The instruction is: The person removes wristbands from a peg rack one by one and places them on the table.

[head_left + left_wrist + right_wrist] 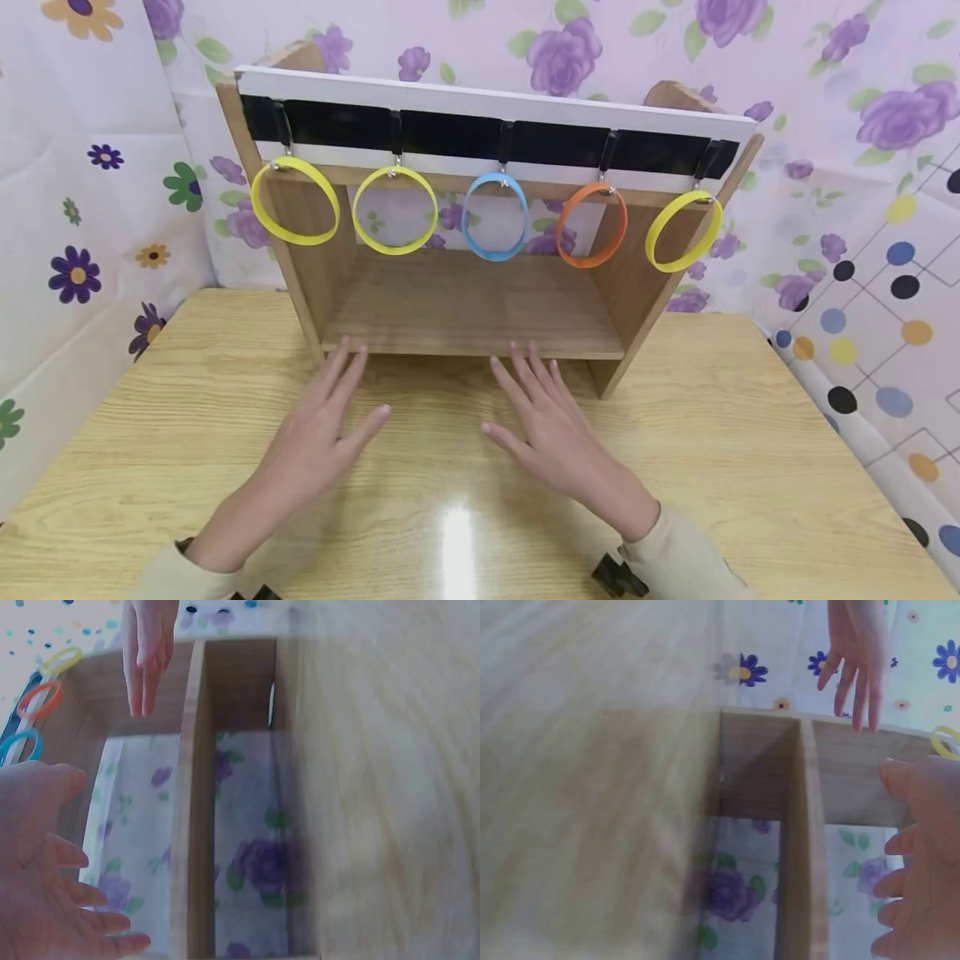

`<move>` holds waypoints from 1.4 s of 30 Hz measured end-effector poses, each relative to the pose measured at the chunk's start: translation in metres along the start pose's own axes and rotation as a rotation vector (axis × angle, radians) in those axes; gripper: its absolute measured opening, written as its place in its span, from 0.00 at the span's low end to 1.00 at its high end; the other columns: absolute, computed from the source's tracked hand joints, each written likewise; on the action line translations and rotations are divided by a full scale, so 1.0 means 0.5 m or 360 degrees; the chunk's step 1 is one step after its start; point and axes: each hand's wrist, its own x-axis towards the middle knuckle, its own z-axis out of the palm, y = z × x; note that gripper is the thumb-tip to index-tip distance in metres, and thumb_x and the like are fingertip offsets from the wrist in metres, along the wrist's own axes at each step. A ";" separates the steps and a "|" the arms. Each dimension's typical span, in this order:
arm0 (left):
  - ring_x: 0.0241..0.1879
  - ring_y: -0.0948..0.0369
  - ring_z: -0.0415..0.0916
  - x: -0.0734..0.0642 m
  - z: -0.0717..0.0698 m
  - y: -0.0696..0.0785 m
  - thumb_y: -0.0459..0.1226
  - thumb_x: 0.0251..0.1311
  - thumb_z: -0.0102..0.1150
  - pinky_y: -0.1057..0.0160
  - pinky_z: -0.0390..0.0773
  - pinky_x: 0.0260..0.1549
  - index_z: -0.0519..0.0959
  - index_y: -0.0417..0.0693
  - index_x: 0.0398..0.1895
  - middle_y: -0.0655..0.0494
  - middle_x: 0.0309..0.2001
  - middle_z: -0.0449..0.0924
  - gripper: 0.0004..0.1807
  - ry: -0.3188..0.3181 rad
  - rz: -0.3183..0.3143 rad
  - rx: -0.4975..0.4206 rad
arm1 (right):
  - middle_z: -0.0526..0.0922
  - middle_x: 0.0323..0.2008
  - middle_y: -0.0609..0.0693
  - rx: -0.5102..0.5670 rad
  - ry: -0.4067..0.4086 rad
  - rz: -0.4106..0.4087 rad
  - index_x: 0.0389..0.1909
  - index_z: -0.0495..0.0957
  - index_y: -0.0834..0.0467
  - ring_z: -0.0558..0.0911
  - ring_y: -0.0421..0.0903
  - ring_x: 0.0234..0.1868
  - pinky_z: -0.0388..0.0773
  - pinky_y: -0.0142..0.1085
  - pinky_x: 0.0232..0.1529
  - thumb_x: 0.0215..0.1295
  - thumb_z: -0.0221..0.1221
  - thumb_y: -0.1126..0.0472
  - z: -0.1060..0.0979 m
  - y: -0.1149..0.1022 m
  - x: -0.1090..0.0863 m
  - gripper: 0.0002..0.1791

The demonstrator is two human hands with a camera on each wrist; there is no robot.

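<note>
Both hands are empty in front of a wooden rack [480, 312]. The left hand [318, 442] has its fingers spread, near the front edge of the rack's shelf. Likewise spread, the right hand [547, 425] is before the shelf's right half. From hooks along the rack's top hang a yellow ring [258, 200] at far left, a second yellow ring [357, 218], a blue ring [467, 223], an orange ring [564, 235] and another yellow ring [652, 242] at far right. Neither hand touches a ring. Whether fingertips touch the shelf edge, I cannot tell.
The rack stands on a light wooden table [712, 450]. A black strip [450, 129] on a white board carries the hooks. Flowered cloth [465, 42] hangs behind, and a dotted cloth [877, 333] borders the right side.
</note>
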 end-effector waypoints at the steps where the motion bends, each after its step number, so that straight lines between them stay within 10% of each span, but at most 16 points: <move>1: 0.70 0.38 0.46 0.000 -0.008 -0.003 0.48 0.69 0.53 0.31 0.56 0.59 0.52 0.39 0.75 0.40 0.75 0.42 0.39 0.0023 -0.0009 -0.0047 | 0.44 0.74 0.62 0.0033 0.0025 -0.0025 0.75 0.50 0.59 0.41 0.58 0.74 0.44 0.56 0.70 0.71 0.50 0.41 -0.003 -0.003 0.005 0.40; 16: 0.62 0.41 0.62 0.029 -0.071 -0.049 0.36 0.67 0.56 0.40 0.69 0.53 0.60 0.34 0.69 0.35 0.64 0.63 0.31 0.0572 -0.0109 -0.0478 | 0.56 0.72 0.49 0.0743 -0.0024 -0.0207 0.74 0.56 0.55 0.53 0.44 0.73 0.52 0.42 0.70 0.71 0.55 0.50 -0.097 -0.092 0.096 0.34; 25: 0.65 0.46 0.62 0.080 -0.071 -0.100 0.39 0.66 0.57 0.49 0.68 0.59 0.56 0.37 0.72 0.43 0.68 0.61 0.35 0.0590 -0.0308 -0.0716 | 0.70 0.65 0.48 0.1097 -0.0122 -0.0149 0.68 0.67 0.55 0.78 0.43 0.55 0.73 0.32 0.56 0.72 0.54 0.55 -0.131 -0.130 0.172 0.25; 42: 0.55 0.62 0.67 0.147 -0.047 -0.114 0.30 0.62 0.58 0.69 0.70 0.54 0.63 0.36 0.67 0.53 0.56 0.69 0.30 0.0767 -0.0327 -0.1115 | 0.74 0.62 0.53 0.1550 -0.0050 -0.0160 0.66 0.67 0.64 0.75 0.36 0.58 0.71 0.26 0.55 0.71 0.55 0.61 -0.146 -0.175 0.258 0.25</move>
